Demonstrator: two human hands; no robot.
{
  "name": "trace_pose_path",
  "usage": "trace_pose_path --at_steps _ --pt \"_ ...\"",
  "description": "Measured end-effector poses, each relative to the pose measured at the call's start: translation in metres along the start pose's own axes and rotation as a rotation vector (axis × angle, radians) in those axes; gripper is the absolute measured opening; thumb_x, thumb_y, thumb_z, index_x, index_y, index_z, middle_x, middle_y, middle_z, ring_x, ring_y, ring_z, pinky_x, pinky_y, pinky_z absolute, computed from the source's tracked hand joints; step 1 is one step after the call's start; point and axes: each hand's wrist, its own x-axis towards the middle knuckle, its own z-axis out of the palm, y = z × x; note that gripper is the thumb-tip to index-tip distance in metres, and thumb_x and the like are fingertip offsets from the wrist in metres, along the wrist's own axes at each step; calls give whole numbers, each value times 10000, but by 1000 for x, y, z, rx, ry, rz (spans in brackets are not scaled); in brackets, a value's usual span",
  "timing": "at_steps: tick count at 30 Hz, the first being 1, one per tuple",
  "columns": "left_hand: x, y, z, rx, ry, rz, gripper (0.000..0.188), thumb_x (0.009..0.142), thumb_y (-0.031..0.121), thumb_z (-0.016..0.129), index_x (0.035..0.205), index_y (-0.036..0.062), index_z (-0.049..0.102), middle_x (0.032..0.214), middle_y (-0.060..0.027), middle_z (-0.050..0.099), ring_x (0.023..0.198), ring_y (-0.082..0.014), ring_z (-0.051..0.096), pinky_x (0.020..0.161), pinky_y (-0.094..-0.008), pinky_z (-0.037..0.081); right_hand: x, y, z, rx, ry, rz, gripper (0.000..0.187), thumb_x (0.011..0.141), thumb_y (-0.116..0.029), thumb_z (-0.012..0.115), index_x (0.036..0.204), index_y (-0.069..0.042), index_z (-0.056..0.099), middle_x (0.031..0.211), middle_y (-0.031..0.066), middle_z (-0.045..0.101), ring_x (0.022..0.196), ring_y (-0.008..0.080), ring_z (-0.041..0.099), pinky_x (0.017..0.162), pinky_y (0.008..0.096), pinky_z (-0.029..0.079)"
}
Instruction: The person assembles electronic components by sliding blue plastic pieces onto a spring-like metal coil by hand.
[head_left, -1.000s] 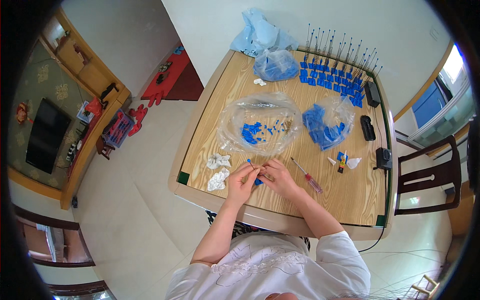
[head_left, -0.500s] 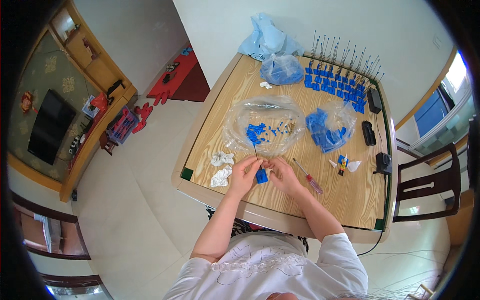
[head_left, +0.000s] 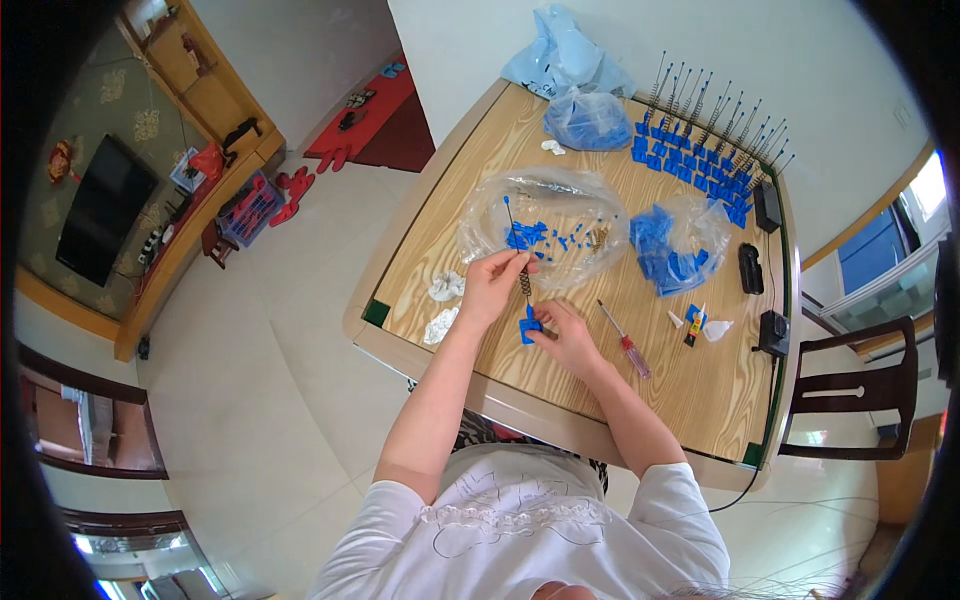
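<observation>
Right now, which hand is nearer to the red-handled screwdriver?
Right. The right hand is just left of the screwdriver; the left hand is farther left, gripping the thin rod.

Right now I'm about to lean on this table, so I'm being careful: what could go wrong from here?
The spring stem, pinched in the left hand, could tilt if the right hand loosens on the blue base. A jolt might topple the standing blue-based springs crowded at the far right. Loose small blue parts in the clear bag could scatter if it is tugged.
</observation>
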Motion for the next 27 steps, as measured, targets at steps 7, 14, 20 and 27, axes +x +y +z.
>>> trace_pose_path --at_steps 7,14,20,27 --pt "2 -2 2 -15 12 27 181 883 112 538 920 -33 640 814 -57 652 766 -101 602 703 -230 472 0 0 1 10 26 -7 325 658 -32 706 947 -4 559 848 113 572 797 239 571 713 310 476" --pt "4 -3 5 -42 62 -4 197 888 132 533 926 -31 637 764 -58 641 719 -97 589 677 -232 469 1 3 2 4 26 -37 248 679 -46 696 892 1 578 840 122 570 773 243 576 686 308 478" --pt "3 9 -1 -236 155 -241 272 906 241 507 978 8 628 817 -63 652 742 -107 585 718 -241 462 0 1 2 375 -38 288 156 766 -110 657 850 9 603 757 44 578 642 111 546 607 256 442" --pt "-32 8 -12 -81 -40 -276 220 848 200 602 910 -3 658 736 0 606 678 -61 509 647 -205 407 9 -31 -21 391 -63 311 189 797 -154 625 886 13 634 748 24 622 639 67 506 604 223 422"
